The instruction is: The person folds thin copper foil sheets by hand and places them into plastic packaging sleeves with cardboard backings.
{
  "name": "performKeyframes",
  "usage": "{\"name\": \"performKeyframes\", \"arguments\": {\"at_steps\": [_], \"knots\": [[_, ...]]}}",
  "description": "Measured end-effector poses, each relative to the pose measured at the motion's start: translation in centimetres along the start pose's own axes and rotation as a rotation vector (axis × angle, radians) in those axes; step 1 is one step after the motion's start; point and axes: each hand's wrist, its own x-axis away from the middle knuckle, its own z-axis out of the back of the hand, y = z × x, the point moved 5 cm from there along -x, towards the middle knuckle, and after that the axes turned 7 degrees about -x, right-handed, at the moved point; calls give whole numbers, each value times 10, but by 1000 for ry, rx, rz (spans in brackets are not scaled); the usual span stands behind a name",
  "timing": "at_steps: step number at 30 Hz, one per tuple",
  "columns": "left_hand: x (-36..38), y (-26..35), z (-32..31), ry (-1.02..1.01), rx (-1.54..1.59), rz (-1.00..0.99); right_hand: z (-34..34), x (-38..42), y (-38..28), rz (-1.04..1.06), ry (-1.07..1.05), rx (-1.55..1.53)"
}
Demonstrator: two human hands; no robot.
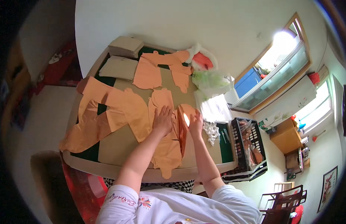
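Three copper-coloured foil pieces on one table, two hands on the middle one

Two hands are at work, both on the middle foil piece near the centre of the table. The left hand lies palm down on it, fingers stretched out and holding nothing. The right hand has its fingers bent and closed on a raised flap of the same piece, just beside a bright glint.

I count three foil pieces (overlaps may hide more): the middle one, a left foil piece spread wide, and a far foil piece. There are two stacks of card, a taller stack at the back and a lower stack just in front of it.

At the right side lie one white bag with something red in it, one greenish plastic bag, one clear packet, a heap of small white pieces too tangled to count, and two thin pale sticks. One black crate stands beside the table, with more copper-coloured stuff inside.

As for writing, the white shirt sleeve carries red script that looks like "Serendi", its end unclear, near one burst-shaped motif.
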Motion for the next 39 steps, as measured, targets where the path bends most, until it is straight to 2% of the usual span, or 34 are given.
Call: {"name": "performKeyframes", "arguments": {"at_steps": [3, 4, 7, 8, 10, 12, 15, 17, 19, 21, 23, 24, 28, 31, 35, 39], "knots": [[-2, -1, 0, 38, 33, 8, -6, 2, -3, -36, -220, 613], [-3, -1, -3, 41, 44, 9, -16, -6, 22, -29, -215, 495], [-5, -2, -14, 70, 7, -4, -29, -23, 35, -57, -323, 487], [-5, -2, -11, 50, -1, -4, -28, -25, 25, 29, -244, 448], [-5, -1, -7, 6, -17, -3, -28, -27, 9, 157, -242, 326], [-3, 0, -5, -17, -75, -8, -24, -23, -33, 255, -213, 209], [3, 4, 12, -152, -132, -62, -14, 7, -103, -305, -975, -1027], [2, 1, 5, -232, -64, -49, -2, -2, -84, -309, -706, -941], [-1, -5, -11, -146, -60, 43, 6, -15, -59, -294, -446, -840], [-6, -4, -20, -47, -130, 17, -12, -12, 2, 74, -388, -215], [-8, -1, -17, 4, -171, -20, -26, 7, 15, 336, -383, 195], [-5, 0, -8, 1, -157, -13, -31, 15, 9, 265, -445, 194], [0, 0, -2, 31, -109, -25, -44, 20, 5, 352, -500, 187], [-3, -1, -9, 68, -176, -15, -53, 15, 10, 263, -824, 326], [-7, -3, -11, 68, -84, 27, -51, 25, -2, 554, -541, 93], [-7, -3, -14, 98, -11, 33, -46, 28, -12, 477, -628, 102]]}}
